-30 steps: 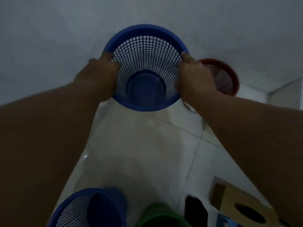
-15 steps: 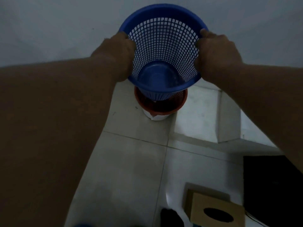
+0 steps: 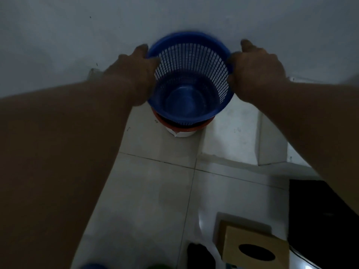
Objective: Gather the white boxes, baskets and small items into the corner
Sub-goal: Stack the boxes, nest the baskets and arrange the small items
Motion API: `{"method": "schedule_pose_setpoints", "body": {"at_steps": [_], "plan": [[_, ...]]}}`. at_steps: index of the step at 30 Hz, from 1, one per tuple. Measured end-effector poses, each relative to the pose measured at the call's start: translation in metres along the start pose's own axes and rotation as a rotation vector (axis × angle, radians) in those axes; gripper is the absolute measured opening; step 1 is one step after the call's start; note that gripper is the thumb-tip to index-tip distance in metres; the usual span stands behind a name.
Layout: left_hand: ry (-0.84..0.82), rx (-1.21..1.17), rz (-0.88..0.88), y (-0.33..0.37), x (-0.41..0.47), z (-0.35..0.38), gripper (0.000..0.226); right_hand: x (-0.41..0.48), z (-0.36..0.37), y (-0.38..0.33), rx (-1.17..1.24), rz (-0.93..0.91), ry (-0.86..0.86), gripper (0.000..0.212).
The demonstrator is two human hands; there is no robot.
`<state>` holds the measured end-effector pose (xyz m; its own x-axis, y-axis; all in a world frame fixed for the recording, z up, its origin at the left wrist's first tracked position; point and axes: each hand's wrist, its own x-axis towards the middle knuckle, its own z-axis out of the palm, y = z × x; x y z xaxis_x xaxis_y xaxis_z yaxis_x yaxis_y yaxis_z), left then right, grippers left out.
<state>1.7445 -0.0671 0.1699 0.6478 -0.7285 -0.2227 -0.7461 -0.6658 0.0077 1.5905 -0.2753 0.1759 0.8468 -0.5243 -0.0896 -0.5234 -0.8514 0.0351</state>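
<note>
A blue mesh basket (image 3: 189, 61) sits nested down inside a red basket (image 3: 180, 127), which rests in a white one (image 3: 181, 133) on the floor against the wall. My left hand (image 3: 134, 74) grips the blue basket's left rim with the thumb up. My right hand (image 3: 254, 71) holds its right rim, thumb raised as well. Only thin slivers of the red and white baskets show under the blue one.
A white box (image 3: 270, 140) stands to the right of the stack by the wall. A tan box with an oval hole (image 3: 252, 249) lies at the bottom right, beside a black surface (image 3: 326, 220) and a dark item (image 3: 200, 255). Blue and green edges peek in at the bottom.
Both hands carried the blue basket over to the red one and lowered it into it. The view tilted down, so the stack now sits lower in the frame.
</note>
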Motion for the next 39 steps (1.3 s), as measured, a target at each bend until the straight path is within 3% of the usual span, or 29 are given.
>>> {"method": "schedule_pose_setpoints", "body": {"at_steps": [7,17,24,26,34,39], "plan": [[-0.054,-0.054,-0.005,-0.011,-0.038,0.025,0.050,-0.040,0.018,-0.024,0.058,-0.072,0.037,0.029],[-0.469,-0.171,0.126,-0.002,-0.245,0.112,0.054,-0.278,0.078,-0.134,0.289,-0.197,-0.527,0.037],[-0.765,-0.157,0.143,0.013,-0.390,0.166,0.056,-0.430,0.111,-0.171,0.288,-0.137,-0.777,0.039],[-0.813,-0.119,0.130,0.012,-0.415,0.183,0.056,-0.457,0.122,-0.176,0.257,-0.093,-0.801,0.037],[-0.809,0.021,0.205,0.033,-0.457,0.210,0.072,-0.494,0.151,-0.193,0.176,0.055,-0.715,0.067],[-0.756,0.034,0.198,0.036,-0.472,0.222,0.079,-0.512,0.186,-0.186,0.164,0.130,-0.657,0.044]]}}
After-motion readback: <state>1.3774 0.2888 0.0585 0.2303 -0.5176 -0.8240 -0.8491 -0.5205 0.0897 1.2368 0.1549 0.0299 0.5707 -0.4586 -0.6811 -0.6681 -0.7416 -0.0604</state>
